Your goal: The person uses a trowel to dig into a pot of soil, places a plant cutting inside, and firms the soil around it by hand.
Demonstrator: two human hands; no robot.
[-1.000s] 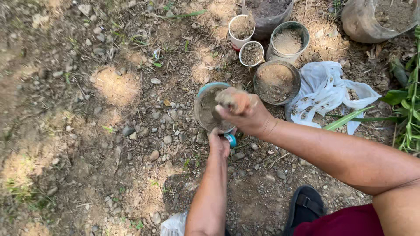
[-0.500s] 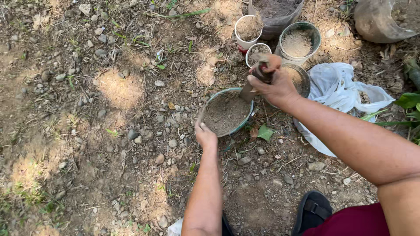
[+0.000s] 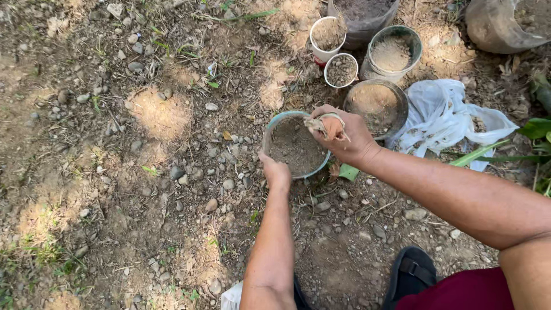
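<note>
A pale green pot (image 3: 274, 127) filled with dry brown soil sits on the stony ground in front of me. My left hand (image 3: 275, 170) grips its near rim. My right hand (image 3: 343, 136) hovers over the pot's right edge, closed around a small brownish root or bulb piece (image 3: 329, 126) with dry, stringy bits sticking out.
Behind the pot stand several more soil-filled containers: a round brown pot (image 3: 376, 104), two small white cups (image 3: 341, 69), (image 3: 328, 34) and a grey-green pot (image 3: 392, 53). A white plastic bag (image 3: 445, 117) lies at the right, green leaves (image 3: 534, 130) beside it. My sandalled foot (image 3: 409, 274) is below.
My right hand came back from the brown pot at the rear to above the green pot, holding the root piece. My left hand stays on the near rim.
</note>
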